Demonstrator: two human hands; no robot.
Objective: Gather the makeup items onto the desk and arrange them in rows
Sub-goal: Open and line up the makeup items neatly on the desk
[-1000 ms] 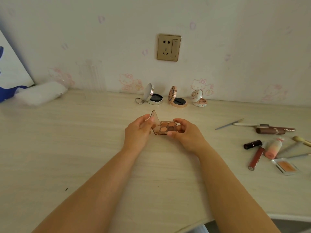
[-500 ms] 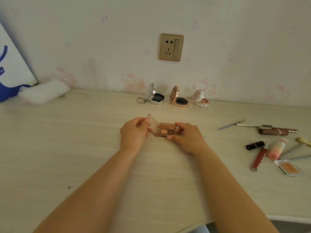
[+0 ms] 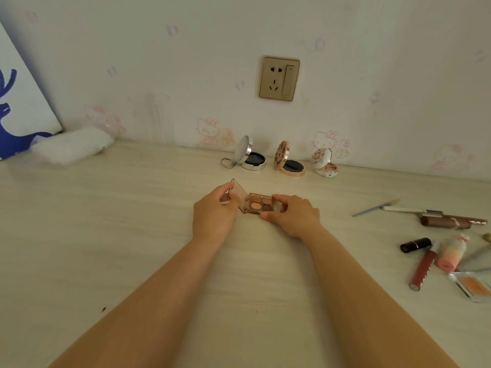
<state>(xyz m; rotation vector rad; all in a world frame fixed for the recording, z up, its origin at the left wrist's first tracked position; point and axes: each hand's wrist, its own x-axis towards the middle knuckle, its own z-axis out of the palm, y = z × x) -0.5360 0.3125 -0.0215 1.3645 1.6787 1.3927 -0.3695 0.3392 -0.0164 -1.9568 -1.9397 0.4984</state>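
Pale wooden desk [image 3: 132,235] now bore the eyeshadow palette [image 3: 259,204], lowered since a second before. Left hand [image 3: 215,211] pinched its open lid; right hand [image 3: 292,216] gripped the base, ready for rowing beneath three compacts [image 3: 289,162].

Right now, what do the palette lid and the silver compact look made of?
The palette lid, held by the left hand, looks like tinted clear plastic: fingers show through it. The silver compact looks like polished metal or chromed plastic, judging by its shiny rim.
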